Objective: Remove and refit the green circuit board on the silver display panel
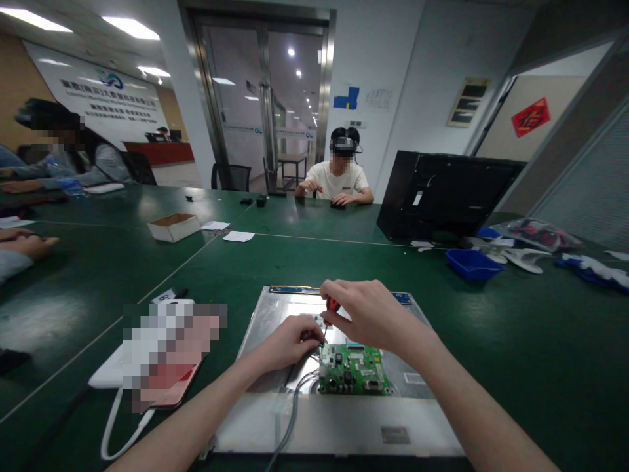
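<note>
My right hand (361, 311) is closed around the red and black handle of a screwdriver (333, 305). Its thin shaft points down to the upper left corner of a green circuit board (354, 368). Close to the screwdriver's tip, my left hand (301, 339) has its fingers pinched together; what lies between them, if anything, is hidden. The board rests on the back of a silver metal display panel (260, 419), which lies flat before me. Grey cables (295, 406) run from the board's left side toward the front edge.
To the left lie a white power bank (105, 367) and a phone (189, 377) with a white cable. Farther off are an open cardboard box (174, 228), a blue tray (474, 263) and a black monitor casing (442, 193). Other people sit across and at the left.
</note>
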### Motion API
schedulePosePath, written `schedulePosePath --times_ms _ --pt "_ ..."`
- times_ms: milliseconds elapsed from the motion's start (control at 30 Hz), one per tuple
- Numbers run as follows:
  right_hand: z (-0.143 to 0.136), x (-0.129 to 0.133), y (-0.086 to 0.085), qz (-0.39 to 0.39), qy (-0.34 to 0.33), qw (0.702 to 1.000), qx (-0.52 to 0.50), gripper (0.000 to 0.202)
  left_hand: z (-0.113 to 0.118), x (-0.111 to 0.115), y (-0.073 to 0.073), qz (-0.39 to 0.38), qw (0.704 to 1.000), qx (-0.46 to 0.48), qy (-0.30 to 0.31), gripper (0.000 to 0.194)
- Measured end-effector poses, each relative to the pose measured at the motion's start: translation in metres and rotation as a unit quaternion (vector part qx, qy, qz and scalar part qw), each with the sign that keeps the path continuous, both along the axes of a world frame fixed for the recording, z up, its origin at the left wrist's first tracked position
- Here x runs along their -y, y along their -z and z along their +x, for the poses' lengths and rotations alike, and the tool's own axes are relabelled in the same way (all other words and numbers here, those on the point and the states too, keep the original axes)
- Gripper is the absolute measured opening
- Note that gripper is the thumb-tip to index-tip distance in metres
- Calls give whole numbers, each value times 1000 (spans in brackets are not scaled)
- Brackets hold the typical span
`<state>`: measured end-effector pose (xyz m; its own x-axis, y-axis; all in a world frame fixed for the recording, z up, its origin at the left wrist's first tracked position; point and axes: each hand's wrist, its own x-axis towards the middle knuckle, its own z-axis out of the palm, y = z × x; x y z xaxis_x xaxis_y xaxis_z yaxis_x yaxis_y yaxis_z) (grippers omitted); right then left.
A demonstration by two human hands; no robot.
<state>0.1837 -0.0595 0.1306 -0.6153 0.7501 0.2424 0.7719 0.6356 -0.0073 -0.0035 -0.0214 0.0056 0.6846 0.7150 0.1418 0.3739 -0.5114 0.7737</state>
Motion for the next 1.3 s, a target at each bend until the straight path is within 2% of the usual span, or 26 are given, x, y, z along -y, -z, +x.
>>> schedulePosePath --times_ms 267,567,800,1100,1300 --pt "5 3 -3 -52 -34 997 -38 24 0 1 -2 9 1000 2 0 15" --pt "-1 -1 0 -3 -3 1000 -7 9 1 1 0 -11 1000 -9 -3 11" --pt "4 1 -4 -52 -32 997 -46 20 1 3 -4 -8 1000 -8 -6 11" --pt "0 -2 -1 1 -1 1000 0 12 2 4 -5 -7 1000 -21 -9 10" --pt "4 4 -4 -47 -40 997 -42 19 1 4 -5 3 1000 -7 -9 10"
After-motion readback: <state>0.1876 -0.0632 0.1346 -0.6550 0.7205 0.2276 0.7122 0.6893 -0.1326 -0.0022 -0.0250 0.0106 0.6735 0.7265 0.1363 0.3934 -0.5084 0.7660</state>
